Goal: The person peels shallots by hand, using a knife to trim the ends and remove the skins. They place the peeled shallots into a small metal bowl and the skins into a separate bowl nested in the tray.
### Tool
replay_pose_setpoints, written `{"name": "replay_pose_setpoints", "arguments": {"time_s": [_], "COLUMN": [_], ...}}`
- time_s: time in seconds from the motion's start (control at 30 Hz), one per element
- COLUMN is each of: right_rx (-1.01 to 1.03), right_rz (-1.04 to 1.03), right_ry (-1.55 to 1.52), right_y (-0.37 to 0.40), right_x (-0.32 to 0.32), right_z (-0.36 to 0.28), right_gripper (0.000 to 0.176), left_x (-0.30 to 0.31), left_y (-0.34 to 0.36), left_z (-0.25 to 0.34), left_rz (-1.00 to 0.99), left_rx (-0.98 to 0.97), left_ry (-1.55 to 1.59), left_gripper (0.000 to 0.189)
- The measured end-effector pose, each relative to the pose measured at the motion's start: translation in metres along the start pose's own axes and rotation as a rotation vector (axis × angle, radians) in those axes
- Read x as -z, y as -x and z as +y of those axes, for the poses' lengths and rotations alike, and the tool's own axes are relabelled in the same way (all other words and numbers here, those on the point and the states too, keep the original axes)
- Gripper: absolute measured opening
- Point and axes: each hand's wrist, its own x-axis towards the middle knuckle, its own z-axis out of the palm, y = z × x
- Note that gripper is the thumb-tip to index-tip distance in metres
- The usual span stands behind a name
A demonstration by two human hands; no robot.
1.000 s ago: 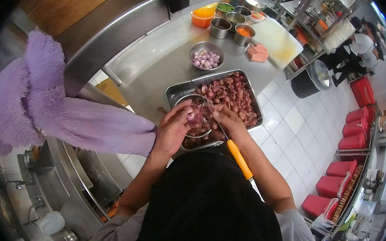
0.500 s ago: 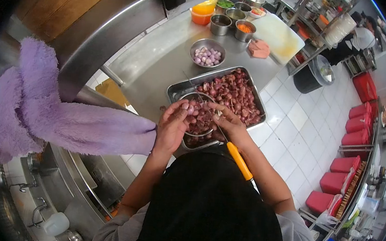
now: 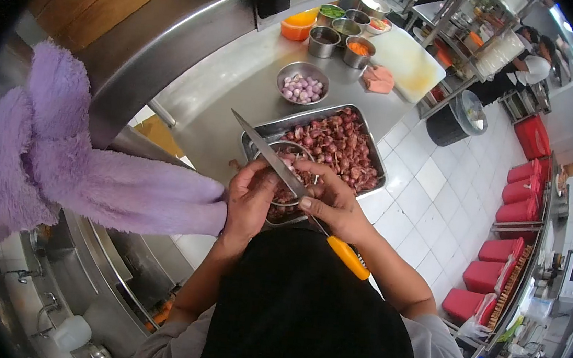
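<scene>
My right hand [image 3: 335, 208] grips a long knife [image 3: 271, 157] by the lower blade, thumb flat against the steel. Its yellow handle sticks out below my palm, and the tip points up and left. My left hand [image 3: 251, 206] is closed just left of the blade, with a small shallot at its fingertips, mostly hidden by the knife. Under both hands is a round metal bowl [image 3: 311, 155] with shallots and scraps, set in a steel tray [image 3: 385, 169]. Unpeeled red shallots [image 3: 345, 140] fill the rest of the tray. Peeled shallots lie in another metal bowl [image 3: 279, 82] behind it.
Metal cups [image 3: 322, 44] of ingredients, an orange tub [image 3: 297, 29], a pink cloth [image 3: 379, 79] and a white cutting board [image 3: 415, 60] stand at the back. A purple towel [image 3: 127, 188] hangs at left. Right are a black bin [image 3: 446, 129] and red containers [image 3: 481, 275]. People are farther off.
The knife has turned so its blade shows broadside across my hands, tip up and left. My hands stay over the bowl. The whole view has shifted slightly.
</scene>
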Motion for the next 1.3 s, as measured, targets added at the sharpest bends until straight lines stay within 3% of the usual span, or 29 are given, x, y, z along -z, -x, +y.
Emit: {"name": "replay_pose_setpoints", "arguments": {"time_s": [0.23,0.43,0.5,0.63,0.9,1.0,1.07,1.13,1.2,1.3], "right_rx": [-0.02,0.078,0.078,0.119,0.184,0.237,0.068,-0.037,-0.09,-0.097], "right_rz": [-0.071,-0.076,-0.055,-0.028,0.031,0.005,-0.029,-0.055,-0.065,-0.037], "right_ry": [0.06,0.151,0.166,0.234,0.38,0.345,-0.033,-0.076,-0.277,-0.255], "right_y": [0.006,0.01,0.011,0.013,0.013,0.01,0.008,0.008,0.006,0.004], "right_x": [-0.005,-0.008,-0.009,-0.007,-0.005,-0.004,0.001,0.006,0.006,0.007], "right_z": [-0.009,-0.014,-0.014,-0.015,-0.012,-0.01,-0.007,-0.009,-0.01,-0.007], "right_gripper": [0.06,0.065,0.065,0.06,0.047,0.05,0.043,0.04,0.038,0.038], "left_x": [-0.003,-0.004,-0.003,-0.01,-0.014,-0.016,-0.017,-0.015,-0.013,-0.004], "left_y": [0.003,0.002,0.003,0.007,0.009,0.008,0.007,0.007,0.004,-0.001], "left_z": [0.009,0.014,0.016,0.023,0.018,0.012,0.012,0.014,0.012,0.007], "left_rz": [0.061,-0.003,0.011,-0.005,-0.024,-0.046,-0.047,-0.048,-0.051,-0.078], "left_rx": [-0.052,-0.019,-0.006,-0.016,-0.071,-0.098,-0.094,0.046,0.056,0.07], "left_ry": [-0.291,-0.125,-0.213,-0.38,-0.349,-0.247,-0.174,-0.013,0.044,0.102], "left_gripper": [0.03,0.037,0.038,0.037,0.035,0.036,0.037,0.037,0.036,0.033]}}
